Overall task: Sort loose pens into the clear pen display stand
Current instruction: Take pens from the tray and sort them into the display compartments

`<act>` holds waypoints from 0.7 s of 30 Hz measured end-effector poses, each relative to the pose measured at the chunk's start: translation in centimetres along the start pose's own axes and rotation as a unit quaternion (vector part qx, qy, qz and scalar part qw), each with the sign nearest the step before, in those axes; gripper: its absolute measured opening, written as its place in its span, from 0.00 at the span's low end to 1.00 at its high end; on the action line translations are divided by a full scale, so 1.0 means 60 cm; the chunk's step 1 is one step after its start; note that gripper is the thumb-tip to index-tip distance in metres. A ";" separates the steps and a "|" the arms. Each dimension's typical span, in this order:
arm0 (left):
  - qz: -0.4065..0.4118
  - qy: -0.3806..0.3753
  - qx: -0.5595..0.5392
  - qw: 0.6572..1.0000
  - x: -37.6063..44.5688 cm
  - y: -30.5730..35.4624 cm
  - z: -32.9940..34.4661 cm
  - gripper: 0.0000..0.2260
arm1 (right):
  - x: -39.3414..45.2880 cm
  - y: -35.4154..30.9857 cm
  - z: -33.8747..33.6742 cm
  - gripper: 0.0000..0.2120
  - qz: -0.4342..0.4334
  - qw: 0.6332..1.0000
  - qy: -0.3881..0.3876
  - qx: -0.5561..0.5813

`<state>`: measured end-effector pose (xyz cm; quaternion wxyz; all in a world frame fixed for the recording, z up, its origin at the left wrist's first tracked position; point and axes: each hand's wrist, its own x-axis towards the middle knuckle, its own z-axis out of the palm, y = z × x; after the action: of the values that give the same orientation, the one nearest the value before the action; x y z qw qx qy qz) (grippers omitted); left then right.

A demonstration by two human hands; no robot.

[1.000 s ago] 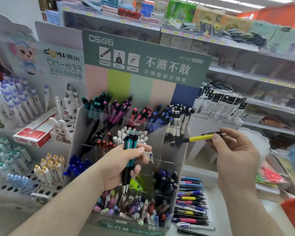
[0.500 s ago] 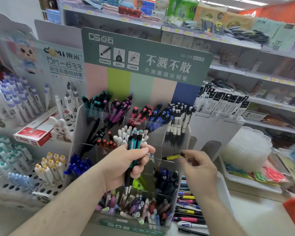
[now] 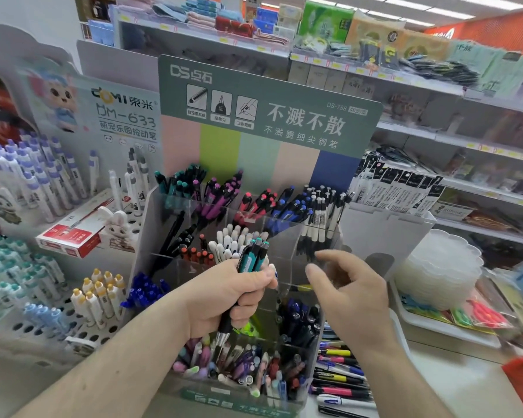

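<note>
A clear tiered pen display stand (image 3: 151,224) fills the middle of the head view, its compartments packed with teal, purple, red, blue and white pens. My left hand (image 3: 227,297) grips a small bundle of teal pens (image 3: 254,254) upright in front of the stand's middle tier. My right hand (image 3: 347,294) hovers beside it, fingers relaxed and spread, holding nothing. A yellow pen (image 3: 301,287) lies inside a right-side compartment, between the two hands. Loose pens (image 3: 341,372) lie in a pile to the stand's lower right.
A white rack with purple-capped pens (image 3: 34,182) and a red box (image 3: 73,233) stand on the left. A white perforated tray (image 3: 21,327) holds yellow-capped and blue-capped pens. Stacked clear trays (image 3: 444,267) sit on the right, with store shelves behind.
My right hand brought the yellow pen down from the right to the stand, released it into a compartment, and now hangs open. My left hand kept holding the teal pens.
</note>
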<state>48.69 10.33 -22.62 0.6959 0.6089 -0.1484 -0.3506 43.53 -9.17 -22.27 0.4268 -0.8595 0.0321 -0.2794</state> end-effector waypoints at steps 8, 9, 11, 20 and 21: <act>0.039 0.008 0.181 0.983 -0.016 0.024 0.009 0.09 | 0.008 -0.098 0.051 0.14 -0.020 0.976 -0.214 -0.044; 0.043 0.012 0.199 0.979 -0.021 0.027 0.009 0.12 | 0.007 -0.102 0.059 0.14 -0.029 0.976 -0.210 -0.050; 0.042 0.015 0.201 0.978 -0.030 0.031 0.002 0.10 | 0.008 -0.108 0.074 0.11 -0.034 0.979 -0.199 -0.034; 0.034 0.058 0.275 0.959 -0.070 0.043 -0.057 0.06 | 0.032 -0.134 0.111 0.12 0.018 0.990 -0.103 0.096; 0.047 0.072 0.284 0.955 -0.072 0.045 -0.060 0.06 | 0.035 -0.140 0.117 0.12 0.020 0.988 -0.101 0.111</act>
<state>48.74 15.95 -19.89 0.5191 0.7970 -0.2202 -0.2164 47.32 0.58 -18.38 0.5257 -0.8301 -0.0257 -0.1842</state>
